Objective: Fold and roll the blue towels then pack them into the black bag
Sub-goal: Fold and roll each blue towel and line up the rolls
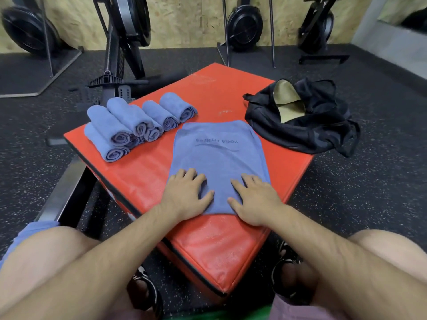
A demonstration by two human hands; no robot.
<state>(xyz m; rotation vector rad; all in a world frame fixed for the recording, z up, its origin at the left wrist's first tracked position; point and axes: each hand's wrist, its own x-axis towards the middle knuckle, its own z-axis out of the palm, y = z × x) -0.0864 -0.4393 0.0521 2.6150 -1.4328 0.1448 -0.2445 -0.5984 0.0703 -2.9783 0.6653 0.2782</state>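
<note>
Blue towel (219, 155) lies flat under both hands: the left hand (184, 195) and right hand (254, 199) rest palm-down, side by side, on its near edge, fingers relaxed and gripping nothing. The towel is spread on a red pad (208, 245), print up. Rolled towels (129, 125) cluster on the pad's left. The black bag (307, 125) lies open at the pad's right corner, near the towel.
</note>
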